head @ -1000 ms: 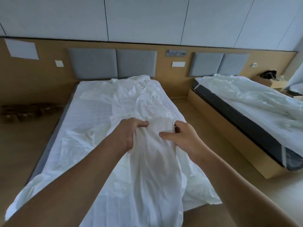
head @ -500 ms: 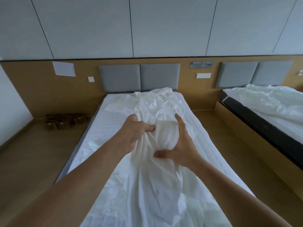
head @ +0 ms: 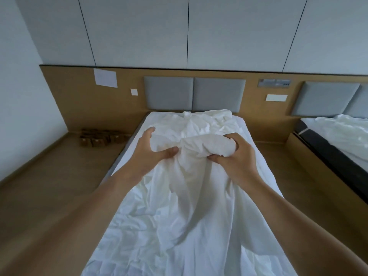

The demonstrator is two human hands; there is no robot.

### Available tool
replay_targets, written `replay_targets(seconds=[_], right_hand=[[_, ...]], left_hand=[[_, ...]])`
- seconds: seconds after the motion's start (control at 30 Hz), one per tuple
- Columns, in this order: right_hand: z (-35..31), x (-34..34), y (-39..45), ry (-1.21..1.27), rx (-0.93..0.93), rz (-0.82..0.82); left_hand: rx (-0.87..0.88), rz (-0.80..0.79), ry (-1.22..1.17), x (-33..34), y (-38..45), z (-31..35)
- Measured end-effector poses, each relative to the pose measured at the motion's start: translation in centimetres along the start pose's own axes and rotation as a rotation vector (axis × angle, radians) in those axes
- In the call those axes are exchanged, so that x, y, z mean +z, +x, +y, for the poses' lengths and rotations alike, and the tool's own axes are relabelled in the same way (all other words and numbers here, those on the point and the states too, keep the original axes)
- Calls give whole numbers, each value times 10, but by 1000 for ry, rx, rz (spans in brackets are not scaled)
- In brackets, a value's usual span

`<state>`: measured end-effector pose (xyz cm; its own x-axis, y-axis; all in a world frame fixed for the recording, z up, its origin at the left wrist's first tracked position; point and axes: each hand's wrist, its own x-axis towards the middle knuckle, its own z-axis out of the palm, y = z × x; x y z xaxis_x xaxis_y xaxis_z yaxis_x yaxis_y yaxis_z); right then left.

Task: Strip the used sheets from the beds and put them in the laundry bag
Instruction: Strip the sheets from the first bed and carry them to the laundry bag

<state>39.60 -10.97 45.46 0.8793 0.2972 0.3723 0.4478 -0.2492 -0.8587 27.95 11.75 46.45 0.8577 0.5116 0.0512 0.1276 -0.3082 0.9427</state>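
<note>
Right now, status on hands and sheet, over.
Right hand grips bunched sheet. Left hand open, fingers spread, thumb against the bunch. Rest still draped on bed. Nothing in the way.

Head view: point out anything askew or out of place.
Nothing damaged or spilled. The white sheet is rumpled and half pulled off the bed, as stripping would leave it. Small brown boxes sit clustered on the floor by the wall.

L arm: bare forearm from lower left of frame, reaching up toward centre.
L hand (head: 150, 151): centre-left, fingers spread and near straight, thumb pointing right, pressed on white sheet (head: 191, 196).
R arm: bare forearm from lower right, angled up-left.
R hand (head: 235, 158): centre-right, fingers curled, gripping a bunched wad of sheet.
</note>
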Motion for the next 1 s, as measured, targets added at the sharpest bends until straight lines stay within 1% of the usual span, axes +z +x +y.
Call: replay_targets(seconds=[0.1, 0.17, 0.23, 0.3, 0.4, 0.53, 0.6, 0.67, 0.7, 0.8, 0.83, 0.9, 1.0], right_hand=[[-12, 9, 13, 9, -40, 22], [-24, 16, 23, 6, -64, 77], [-41, 19, 38, -21, -91, 151], [-63, 18, 58, -28, -122, 217], [-102, 23, 90, -7, -169, 328], [-157, 32, 128, -11, -285, 439], [-187, 33, 144, -21, -352, 475], [-217, 32, 157, -24, -421, 527], [-233, 31, 164, -14, -452, 555], [-278, 25, 178, 38, -506, 606], [-292, 20, 181, 61, -518, 611], [-313, 10, 185, 122, -531, 599], [-335, -2, 188, 177, -510, 517]], left_hand=[[-10, -256, -231, 3, 8, -4], [26, -363, -307, 1, 15, -5], [78, -442, -322, -6, 28, -2], [147, -463, -299, -18, 44, 9], [264, -422, -296, -36, 67, 35], [351, -440, -448, -55, 90, 88], [407, -419, -507, -63, 96, 118], [422, -345, -544, -73, 95, 153], [437, -280, -547, -78, 97, 173], [506, -25, -478, -101, 101, 231], [545, 36, -455, -110, 104, 248], [631, 80, -422, -128, 110, 270], [670, 74, -441, -149, 111, 289]])
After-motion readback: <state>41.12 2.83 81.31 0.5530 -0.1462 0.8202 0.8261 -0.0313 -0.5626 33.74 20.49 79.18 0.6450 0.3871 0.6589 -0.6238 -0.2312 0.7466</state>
